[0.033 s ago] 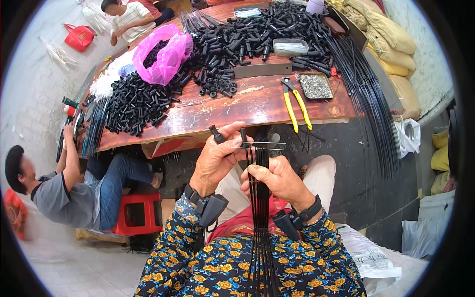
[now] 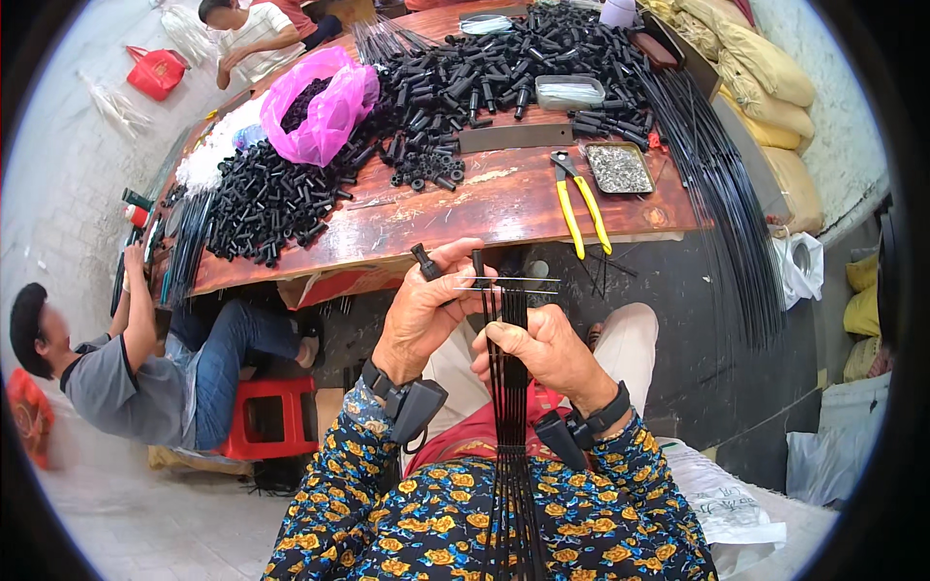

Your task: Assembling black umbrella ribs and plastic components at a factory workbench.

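My right hand (image 2: 542, 351) is closed around a bundle of thin black rods (image 2: 511, 416) that hangs down in front of my body, its thumb pressed across them. My left hand (image 2: 426, 315) is closed at the upper left of the bundle. A short black plastic tube with a flared end (image 2: 424, 261) is tucked between its fingers. A second black tube (image 2: 478, 261) stands upright by its fingertips. Two thin silvery pins (image 2: 528, 280) lie crosswise at the rods' upper ends, running from the left fingertips. How the pins meet the rods is too small to tell.
The wooden table (image 2: 465, 208) ahead bears heaps of black tubes (image 2: 266, 198), a pink bag (image 2: 334, 116), yellow-handled pliers (image 2: 578, 203) and a tray of small metal parts (image 2: 620, 168). Long black rods (image 2: 722, 194) overhang its right edge. At left, a co-worker (image 2: 136, 373) sits by a red stool (image 2: 266, 416).
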Demonstrator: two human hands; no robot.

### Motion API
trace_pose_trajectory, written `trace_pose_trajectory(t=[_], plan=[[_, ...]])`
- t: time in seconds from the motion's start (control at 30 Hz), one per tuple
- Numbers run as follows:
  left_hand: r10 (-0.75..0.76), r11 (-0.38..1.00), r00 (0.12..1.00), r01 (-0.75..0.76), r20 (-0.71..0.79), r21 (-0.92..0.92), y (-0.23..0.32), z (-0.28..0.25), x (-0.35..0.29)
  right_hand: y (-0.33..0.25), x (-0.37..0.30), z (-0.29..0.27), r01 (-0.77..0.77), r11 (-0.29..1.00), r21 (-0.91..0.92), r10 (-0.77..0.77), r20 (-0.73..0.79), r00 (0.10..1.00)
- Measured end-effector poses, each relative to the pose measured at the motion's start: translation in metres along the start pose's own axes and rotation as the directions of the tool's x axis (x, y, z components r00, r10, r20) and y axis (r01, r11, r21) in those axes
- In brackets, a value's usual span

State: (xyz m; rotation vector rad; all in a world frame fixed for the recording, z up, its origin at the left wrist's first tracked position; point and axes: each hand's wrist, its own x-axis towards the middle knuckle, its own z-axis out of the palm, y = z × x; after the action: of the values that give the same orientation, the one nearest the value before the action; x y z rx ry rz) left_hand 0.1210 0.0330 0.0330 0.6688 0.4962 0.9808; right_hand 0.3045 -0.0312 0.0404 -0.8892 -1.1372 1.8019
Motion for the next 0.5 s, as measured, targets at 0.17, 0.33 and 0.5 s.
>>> trace_pose_trajectory(t=[0.17, 0.33, 0.5], plan=[[-0.003, 0.999, 0.999, 0.001, -0.041, -0.051, -0.006, 0.000, 0.000, -0.002, -0.001, 0.000, -0.013, 1.000, 0.000, 0.013, -0.031, 0.999], [0.025, 0.998, 0.995, -0.030, -0.097, -0.050, -0.010, 0.002, -0.003, 0.001, 0.000, 0.002, 0.009, 0.999, -0.047, -0.012, -0.057, 0.998], [0.047, 0.998, 0.999, -0.045, 0.026, -0.043, -0.007, 0.005, -0.011, 0.001, 0.005, 0.002, 0.046, 0.992, -0.117, -0.057, -0.091, 0.994]])
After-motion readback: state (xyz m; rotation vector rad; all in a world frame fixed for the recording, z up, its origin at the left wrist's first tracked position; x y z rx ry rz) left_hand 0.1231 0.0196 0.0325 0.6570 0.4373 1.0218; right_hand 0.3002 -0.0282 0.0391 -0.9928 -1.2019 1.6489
